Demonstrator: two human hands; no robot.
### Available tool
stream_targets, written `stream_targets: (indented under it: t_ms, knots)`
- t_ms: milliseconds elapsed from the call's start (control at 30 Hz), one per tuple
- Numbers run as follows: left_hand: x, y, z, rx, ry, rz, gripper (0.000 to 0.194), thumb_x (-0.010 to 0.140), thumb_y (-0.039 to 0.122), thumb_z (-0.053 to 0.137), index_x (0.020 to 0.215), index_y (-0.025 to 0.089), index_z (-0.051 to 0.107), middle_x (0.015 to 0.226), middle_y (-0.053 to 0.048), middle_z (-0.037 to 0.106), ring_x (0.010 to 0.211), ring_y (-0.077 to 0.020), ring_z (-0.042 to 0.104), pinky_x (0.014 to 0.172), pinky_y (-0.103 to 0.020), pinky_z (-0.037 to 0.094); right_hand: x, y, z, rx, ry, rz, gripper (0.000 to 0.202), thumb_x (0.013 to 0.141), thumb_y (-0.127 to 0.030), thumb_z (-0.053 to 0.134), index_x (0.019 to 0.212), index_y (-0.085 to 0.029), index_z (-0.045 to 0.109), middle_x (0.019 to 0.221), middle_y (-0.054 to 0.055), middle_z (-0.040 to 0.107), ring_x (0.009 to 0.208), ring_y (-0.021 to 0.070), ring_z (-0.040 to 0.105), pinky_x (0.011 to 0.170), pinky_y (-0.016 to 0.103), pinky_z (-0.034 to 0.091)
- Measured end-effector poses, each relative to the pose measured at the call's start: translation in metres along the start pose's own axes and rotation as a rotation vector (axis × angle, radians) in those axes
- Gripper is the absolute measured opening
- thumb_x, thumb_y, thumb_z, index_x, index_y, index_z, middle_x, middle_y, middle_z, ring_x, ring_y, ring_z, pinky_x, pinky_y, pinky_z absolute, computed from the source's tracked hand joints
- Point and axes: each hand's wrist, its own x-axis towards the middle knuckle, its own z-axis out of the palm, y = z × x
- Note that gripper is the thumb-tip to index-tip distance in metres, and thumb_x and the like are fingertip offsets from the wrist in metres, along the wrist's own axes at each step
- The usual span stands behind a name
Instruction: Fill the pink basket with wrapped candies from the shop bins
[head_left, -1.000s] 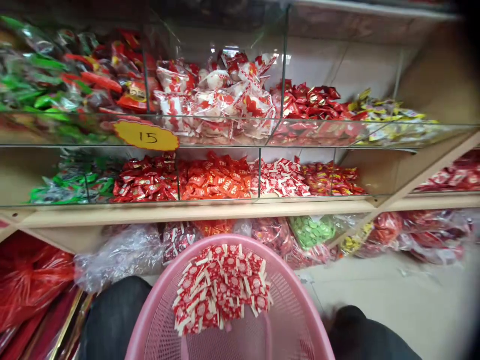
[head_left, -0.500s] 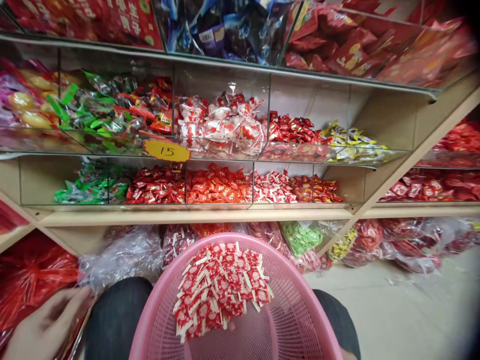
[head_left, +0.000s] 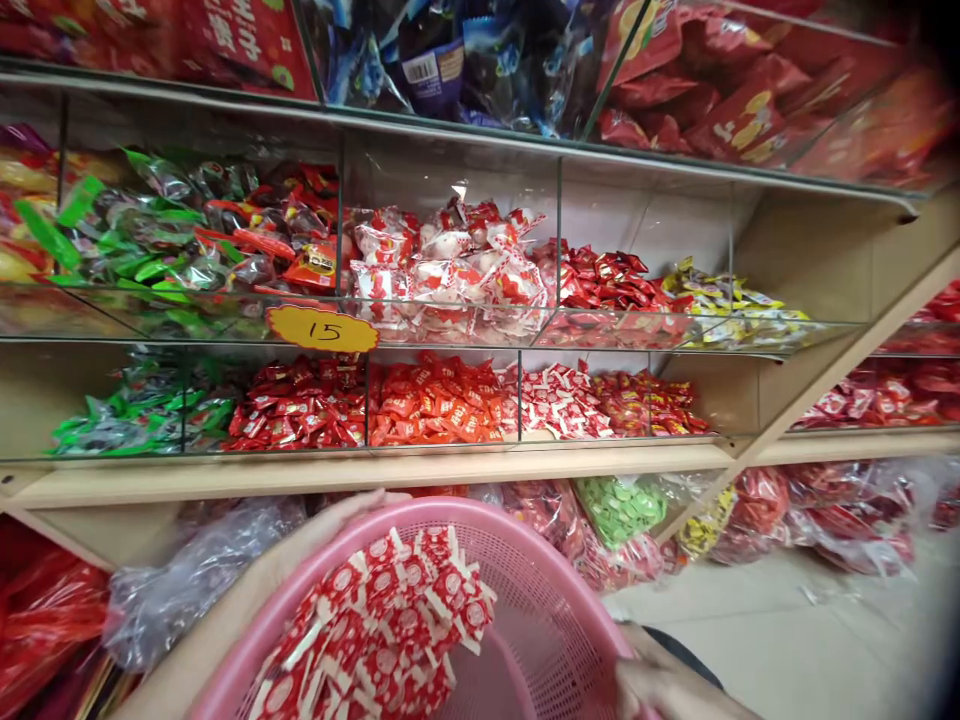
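Note:
A pink plastic basket (head_left: 547, 580) with mesh sides is low in the middle, tilted toward the left. Small candies (head_left: 390, 610) in red and white wrappers are heaped in its left part; the right part shows bare mesh. My left hand (head_left: 360, 508) reaches around the outside of the basket and holds it near the far rim, most of its fingers hidden behind the wall. At the right rim, my right hand (head_left: 652, 680) is closed on the basket's edge, blurred and partly cut off by the frame.
Shelves with glass dividers hold wrapped candies, including orange-red packets (head_left: 439, 400) and red-and-white ones (head_left: 562, 400). A yellow tag (head_left: 322, 328) reads 15. Clear plastic bags (head_left: 202, 575) and a bag of green candies (head_left: 622, 508) lie under the wooden shelf edge (head_left: 450, 465).
My left hand has left the red bag at the left and come onto the basket. The basket has tilted left, with the candies shifted that way. More of my right hand shows.

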Motion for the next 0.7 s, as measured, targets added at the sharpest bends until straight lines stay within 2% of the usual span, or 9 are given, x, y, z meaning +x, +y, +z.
stream_targets:
  t_ms: [100, 233, 333, 467, 533, 633, 700]
  knots:
    - [-0.003, 0.001, -0.013, 0.102, 0.061, 0.054, 0.052, 0.062, 0.025, 0.064, 0.112, 0.019, 0.053, 0.107, -0.006, 0.061, 0.104, -0.0261, 0.052, 0.092, -0.037, 0.038, 0.019, -0.022, 0.0, -0.014, -0.097, -0.001, 0.02, 0.052, -0.009, 0.046, 0.068, -0.016, 0.055, 0.069, -0.003, 0.053, 0.066, 0.0095, 0.05, 0.058, 0.016, 0.039]
    - [-0.015, -0.002, -0.024, 0.051, 0.131, 0.092, 0.057, 0.059, 0.029, 0.065, 0.114, 0.02, 0.052, 0.108, -0.007, 0.061, 0.104, -0.0274, 0.052, 0.092, -0.038, 0.039, 0.056, -0.043, -0.006, -0.139, -0.136, -0.024, 0.02, 0.051, -0.009, 0.052, 0.07, -0.015, 0.055, 0.065, -0.005, 0.052, 0.061, 0.0075, 0.047, 0.053, 0.015, 0.036]
    - [-0.026, -0.007, -0.023, 0.014, 0.219, 0.105, 0.061, 0.058, 0.032, 0.066, 0.116, 0.021, 0.051, 0.106, -0.006, 0.062, 0.103, -0.0279, 0.053, 0.09, -0.038, 0.041, 0.08, -0.053, -0.008, -0.256, -0.205, -0.041, 0.015, 0.05, -0.009, 0.053, 0.064, -0.014, 0.055, 0.062, -0.006, 0.049, 0.054, 0.0055, 0.043, 0.049, 0.015, 0.033]
    - [-0.037, -0.016, -0.014, -0.045, 0.309, 0.114, 0.062, 0.057, 0.031, 0.068, 0.115, 0.022, 0.051, 0.108, -0.006, 0.061, 0.102, -0.0275, 0.053, 0.088, -0.036, 0.043, 0.098, -0.063, -0.008, -0.356, -0.342, -0.095, 0.006, 0.051, -0.01, 0.053, 0.056, -0.013, 0.052, 0.06, -0.006, 0.047, 0.054, 0.0044, 0.04, 0.049, 0.014, 0.031]
    - [-0.041, -0.022, -0.009, -0.071, 0.348, 0.108, 0.061, 0.058, 0.03, 0.067, 0.116, 0.023, 0.05, 0.11, -0.006, 0.06, 0.102, -0.0275, 0.054, 0.087, -0.037, 0.044, 0.104, -0.066, -0.01, -0.411, -0.332, -0.066, 0.007, 0.05, -0.012, 0.054, 0.056, -0.014, 0.052, 0.058, -0.006, 0.046, 0.054, 0.005, 0.04, 0.048, 0.015, 0.031]
    - [-0.046, -0.031, -0.004, -0.076, 0.366, 0.109, 0.058, 0.062, 0.03, 0.065, 0.118, 0.023, 0.048, 0.114, -0.006, 0.057, 0.103, -0.026, 0.053, 0.087, -0.036, 0.044, 0.111, -0.069, -0.011, -0.508, -0.218, -0.023, 0.013, 0.049, -0.016, 0.058, 0.06, -0.015, 0.052, 0.059, -0.007, 0.047, 0.052, 0.0053, 0.039, 0.045, 0.016, 0.03]
    - [-0.049, -0.035, -0.002, -0.068, 0.368, 0.12, 0.057, 0.064, 0.029, 0.064, 0.118, 0.024, 0.047, 0.117, -0.006, 0.055, 0.104, -0.0245, 0.053, 0.087, -0.034, 0.044, 0.114, -0.069, -0.011, -0.563, -0.204, -0.02, 0.015, 0.049, -0.019, 0.059, 0.062, -0.015, 0.052, 0.061, -0.007, 0.048, 0.051, 0.0052, 0.038, 0.043, 0.016, 0.029]
